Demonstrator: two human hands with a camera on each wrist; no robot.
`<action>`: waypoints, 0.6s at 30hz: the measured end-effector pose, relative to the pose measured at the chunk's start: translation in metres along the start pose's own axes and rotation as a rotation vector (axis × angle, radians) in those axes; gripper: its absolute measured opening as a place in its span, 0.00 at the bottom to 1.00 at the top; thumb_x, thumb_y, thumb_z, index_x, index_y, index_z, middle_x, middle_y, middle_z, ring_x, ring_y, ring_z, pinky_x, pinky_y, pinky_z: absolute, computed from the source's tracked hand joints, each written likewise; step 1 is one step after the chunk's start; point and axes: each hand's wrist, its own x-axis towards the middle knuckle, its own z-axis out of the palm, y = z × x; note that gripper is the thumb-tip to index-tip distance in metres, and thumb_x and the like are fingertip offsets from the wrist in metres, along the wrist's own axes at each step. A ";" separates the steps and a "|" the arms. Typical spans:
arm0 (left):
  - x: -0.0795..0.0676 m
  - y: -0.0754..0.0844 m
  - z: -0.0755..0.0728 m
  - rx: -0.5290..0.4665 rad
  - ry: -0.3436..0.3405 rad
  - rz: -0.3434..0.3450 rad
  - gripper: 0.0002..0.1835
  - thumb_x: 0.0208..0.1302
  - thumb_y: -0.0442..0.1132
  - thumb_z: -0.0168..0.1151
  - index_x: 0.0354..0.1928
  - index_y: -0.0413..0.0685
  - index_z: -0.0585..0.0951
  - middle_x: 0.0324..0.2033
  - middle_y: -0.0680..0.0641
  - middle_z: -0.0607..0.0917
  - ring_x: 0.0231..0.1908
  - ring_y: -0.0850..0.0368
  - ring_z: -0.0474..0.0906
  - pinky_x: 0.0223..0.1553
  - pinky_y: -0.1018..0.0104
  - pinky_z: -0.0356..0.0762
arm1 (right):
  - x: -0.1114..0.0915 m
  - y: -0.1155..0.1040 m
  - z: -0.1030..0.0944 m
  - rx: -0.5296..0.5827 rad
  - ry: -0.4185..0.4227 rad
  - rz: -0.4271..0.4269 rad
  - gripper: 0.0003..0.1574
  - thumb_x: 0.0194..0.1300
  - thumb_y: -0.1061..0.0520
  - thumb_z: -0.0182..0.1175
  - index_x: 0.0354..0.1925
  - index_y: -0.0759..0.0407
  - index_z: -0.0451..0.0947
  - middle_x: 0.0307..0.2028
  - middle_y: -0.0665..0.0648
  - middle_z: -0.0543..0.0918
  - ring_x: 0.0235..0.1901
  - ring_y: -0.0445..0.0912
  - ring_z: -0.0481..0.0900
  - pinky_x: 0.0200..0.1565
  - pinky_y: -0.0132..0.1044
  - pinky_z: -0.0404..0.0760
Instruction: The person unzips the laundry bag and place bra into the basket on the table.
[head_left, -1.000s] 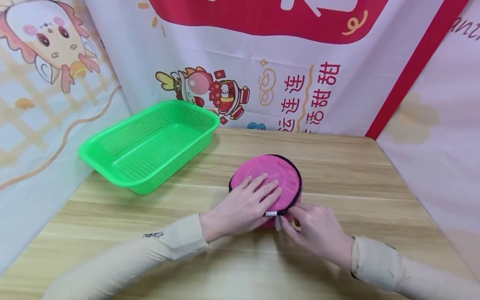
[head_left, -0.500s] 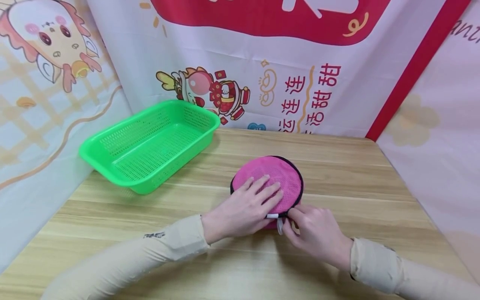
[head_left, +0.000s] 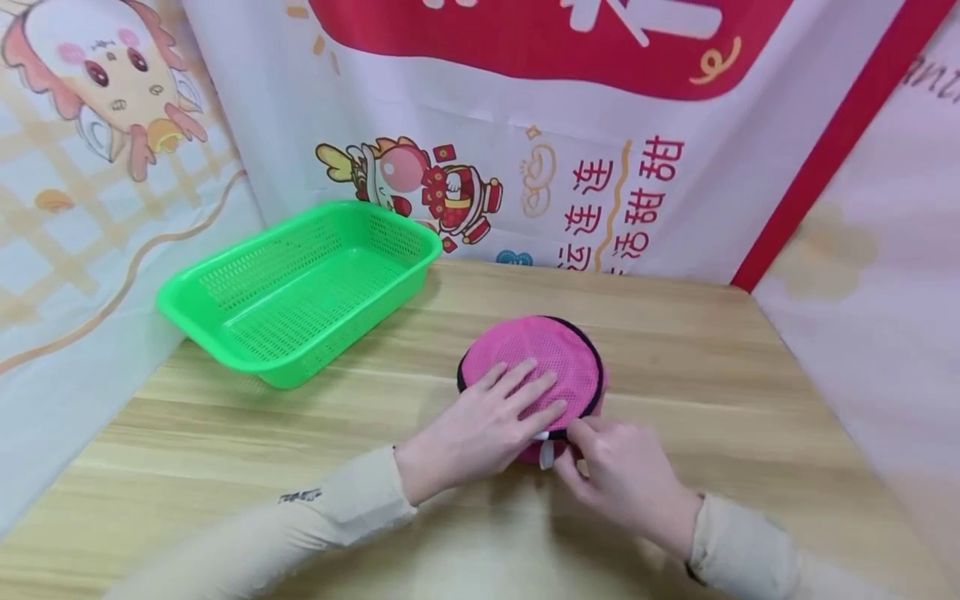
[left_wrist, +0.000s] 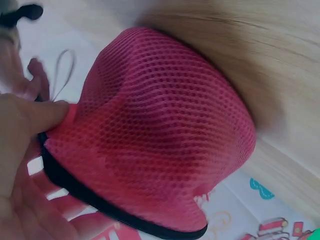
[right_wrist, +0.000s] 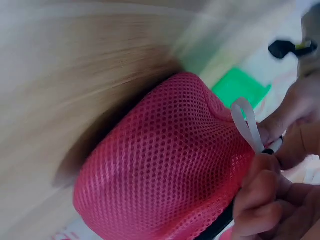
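Observation:
A round pink mesh laundry bag (head_left: 532,342) stands on the wooden table, its lid edged by a black zipper (head_left: 598,367). My left hand (head_left: 476,425) lies across the lid with fingers spread. In the left wrist view its thumb (left_wrist: 50,112) presses the mesh wall just below the rim, so that hand grips the edge. My right hand (head_left: 630,479) pinches the zipper at the bag's near right side; its fingertips hide the slider. A pale fabric loop (right_wrist: 245,122) sticks out from the bag beside the right thumb.
A green perforated plastic basket (head_left: 360,323) stands at the back left of the table (head_left: 675,333), with nothing in it. Printed cloth hangings (head_left: 465,100) close off the back and both sides.
Both hands stay on the bag. The right hand has shifted a little to the left along the near rim, and the pale loop now sits slightly further left too.

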 end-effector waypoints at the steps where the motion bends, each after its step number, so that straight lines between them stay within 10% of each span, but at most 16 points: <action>1: 0.000 0.001 -0.001 -0.005 0.001 -0.007 0.30 0.56 0.49 0.60 0.61 0.52 0.69 0.60 0.42 0.65 0.60 0.41 0.57 0.57 0.48 0.58 | 0.000 -0.002 -0.001 0.001 0.001 0.030 0.07 0.44 0.57 0.56 0.18 0.49 0.67 0.14 0.39 0.61 0.12 0.33 0.57 0.10 0.25 0.55; 11: -0.005 0.004 -0.014 -0.052 0.001 -0.141 0.25 0.54 0.41 0.62 0.56 0.51 0.74 0.57 0.43 0.70 0.56 0.43 0.63 0.54 0.51 0.64 | 0.009 -0.014 -0.007 0.065 0.026 0.282 0.11 0.44 0.59 0.56 0.17 0.46 0.64 0.12 0.39 0.60 0.11 0.33 0.57 0.11 0.26 0.56; 18: -0.002 0.007 -0.021 -0.078 0.004 -0.227 0.25 0.53 0.42 0.64 0.55 0.50 0.75 0.56 0.43 0.71 0.55 0.44 0.65 0.54 0.53 0.64 | 0.014 -0.021 -0.007 0.033 -0.006 0.264 0.07 0.47 0.57 0.57 0.20 0.48 0.67 0.13 0.39 0.61 0.12 0.33 0.58 0.11 0.26 0.57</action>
